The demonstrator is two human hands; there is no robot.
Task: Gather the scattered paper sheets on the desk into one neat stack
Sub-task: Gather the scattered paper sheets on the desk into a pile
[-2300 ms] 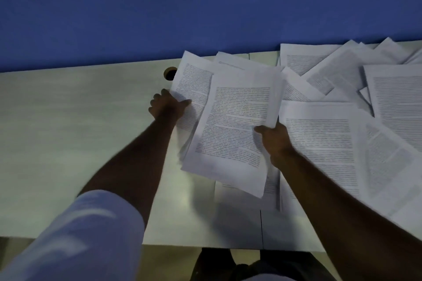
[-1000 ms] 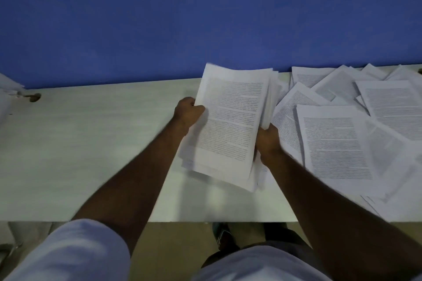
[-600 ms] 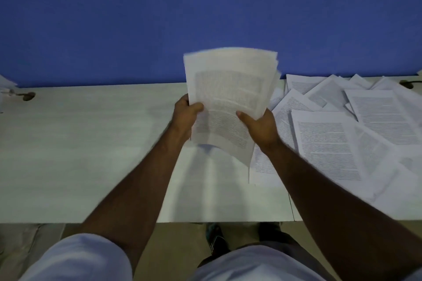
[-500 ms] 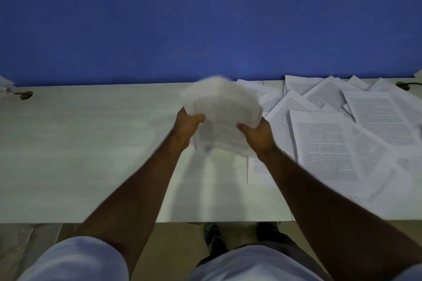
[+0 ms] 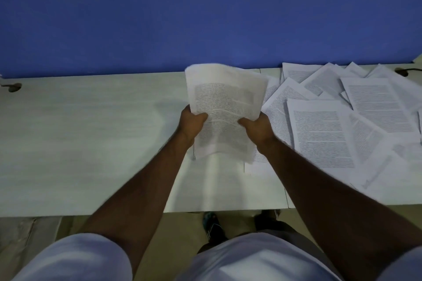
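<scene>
paper stack (image 5: 225,107), printed text illegible, in both hands

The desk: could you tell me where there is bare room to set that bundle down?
Bare desk runs left of the left hand, out to the hole, and between the forearms by the front edge. Right of the right hand, loose sheets overlap thickly. The bundle is in both hands.

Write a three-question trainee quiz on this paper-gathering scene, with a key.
1. True or false: both hands grip the bundle of sheets.
2. Where do loose sheets lie on the desk? A) person's left B) person's right C) nowhere
3. Fill in: the wall behind the desk is ____.

Key: 1 true: left hand and right hand hold its two side edges. 2 B. 3 blue.
</scene>
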